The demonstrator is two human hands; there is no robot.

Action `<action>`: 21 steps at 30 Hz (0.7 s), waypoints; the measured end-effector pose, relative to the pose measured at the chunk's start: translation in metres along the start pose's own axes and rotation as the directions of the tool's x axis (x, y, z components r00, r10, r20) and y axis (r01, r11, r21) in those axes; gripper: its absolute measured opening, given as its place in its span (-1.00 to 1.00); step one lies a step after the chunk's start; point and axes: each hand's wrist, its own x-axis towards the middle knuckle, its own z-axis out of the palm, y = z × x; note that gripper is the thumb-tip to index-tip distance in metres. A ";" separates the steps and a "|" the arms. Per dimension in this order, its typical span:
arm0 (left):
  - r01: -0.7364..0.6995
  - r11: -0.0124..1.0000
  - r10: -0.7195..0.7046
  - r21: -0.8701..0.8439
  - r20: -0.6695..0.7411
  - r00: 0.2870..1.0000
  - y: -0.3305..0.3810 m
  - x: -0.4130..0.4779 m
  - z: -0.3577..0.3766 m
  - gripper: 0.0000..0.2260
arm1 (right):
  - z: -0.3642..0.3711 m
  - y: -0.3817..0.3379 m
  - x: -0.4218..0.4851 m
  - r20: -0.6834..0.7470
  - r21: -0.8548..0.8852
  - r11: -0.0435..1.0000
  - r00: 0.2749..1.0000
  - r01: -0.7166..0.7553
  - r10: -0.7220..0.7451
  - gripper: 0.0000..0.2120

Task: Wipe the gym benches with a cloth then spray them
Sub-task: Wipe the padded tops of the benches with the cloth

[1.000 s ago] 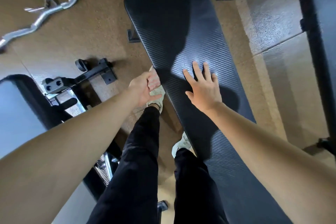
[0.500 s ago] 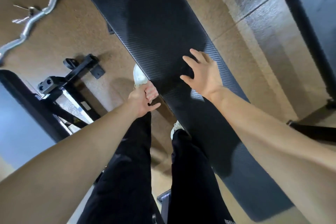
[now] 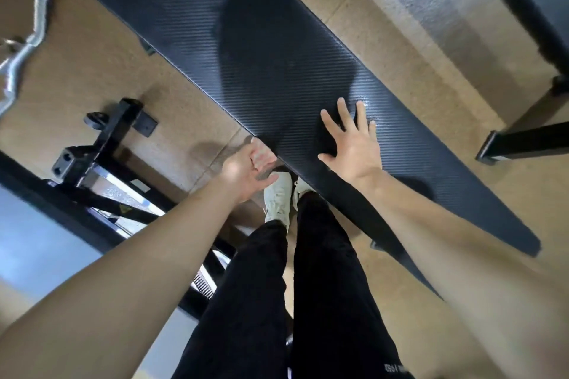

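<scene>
A long black gym bench pad (image 3: 252, 40) with a fine ribbed texture runs diagonally from the upper left to the lower right. My right hand (image 3: 351, 144) lies flat on the pad with its fingers spread and nothing in it. My left hand (image 3: 249, 168) hovers at the pad's near edge, fingers loosely curled, palm up and empty. No cloth and no spray bottle are in view.
My legs in black trousers and white shoes (image 3: 278, 197) stand against the bench's near side. A second bench's black frame (image 3: 101, 144) and grey pad (image 3: 37, 252) sit at the left. A curl bar (image 3: 27, 40) lies on the tan floor. A black foot bar (image 3: 523, 141) is at the right.
The view has shifted along the bench toward its near end. My right hand has gone from a cupped touch to lying flat with fingers spread. My left hand has stayed at the pad's edge.
</scene>
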 end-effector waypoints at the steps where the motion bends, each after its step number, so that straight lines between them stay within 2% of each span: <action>1: 0.003 1.000 -0.004 0.024 0.019 1.000 -0.005 0.000 0.002 -0.65 | 0.000 0.003 -0.001 -0.004 0.006 1.000 1.000 0.013 -0.013 -0.15; 5: 0.019 0.993 -0.026 0.114 0.054 0.998 -0.030 -0.008 0.010 -0.71 | -0.001 0.009 -0.005 -0.027 0.135 0.991 1.000 0.015 -0.011 -0.29; 7: 0.018 0.989 -0.031 0.147 0.086 0.996 -0.041 -0.007 0.012 -0.72 | 0.001 0.013 -0.010 -0.043 0.147 0.989 0.999 -0.002 0.008 -0.34; 11: -0.001 0.985 -0.015 0.174 0.090 0.996 -0.062 -0.005 0.016 -0.85 | 0.015 0.029 -0.046 -0.172 0.214 0.971 0.974 -0.111 0.150 -0.37; 13: 0.000 0.983 -0.016 0.185 0.087 0.996 -0.076 -0.003 0.020 -0.86 | 0.027 0.041 -0.076 -0.258 0.278 0.943 0.932 -0.182 0.256 -0.40; 16: 0.035 0.963 -0.063 0.266 0.099 0.993 -0.104 -0.005 0.035 -0.83 | 0.057 0.062 -0.132 -0.274 0.325 0.881 0.857 -0.345 0.436 -0.41; 19: 0.057 0.950 -0.088 0.307 0.088 0.992 -0.135 -0.007 0.052 -0.76 | 0.096 0.079 -0.185 -0.218 0.335 0.751 0.729 -0.569 0.649 -0.38; 21: 0.043 0.951 -0.067 0.306 0.067 0.996 -0.154 -0.005 0.062 -0.76 | 0.123 0.087 -0.210 -0.101 0.370 0.629 0.644 -0.684 0.759 -0.31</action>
